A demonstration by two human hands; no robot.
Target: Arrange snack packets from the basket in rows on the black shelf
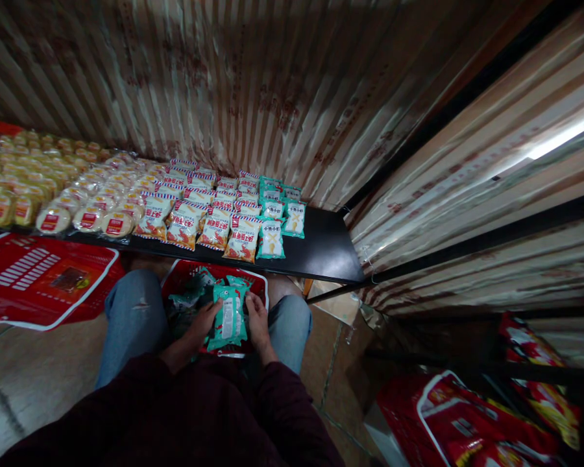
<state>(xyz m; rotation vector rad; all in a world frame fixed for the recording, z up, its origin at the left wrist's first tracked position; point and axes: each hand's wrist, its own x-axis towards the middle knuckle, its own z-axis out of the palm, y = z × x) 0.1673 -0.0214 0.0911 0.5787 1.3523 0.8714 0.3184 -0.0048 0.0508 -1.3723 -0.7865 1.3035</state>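
A teal snack bag [230, 318], its printed back panel facing up, is held over a red plastic basket [264, 285] between my knees. My left hand [202, 326] grips the bag's left side, thumb on top. At the upper right edge of the bag my right hand [258, 321] has its fingers closed; part of them is hidden behind the bag. More teal bags [187, 298] lie in the basket beneath. On the black shelf ahead, teal bags [271, 240] stand at the right end of rows of orange-and-white snack bags [243, 239].
Left along the black shelf [326, 243] are round packaged pastries [53, 219] and yellow packs [23, 206]. A red bag with white trim [53, 275] lies at left. Red bags [467, 415] fill the lower right. Dark metal bars [448, 243] cross a striped curtain [253, 84].
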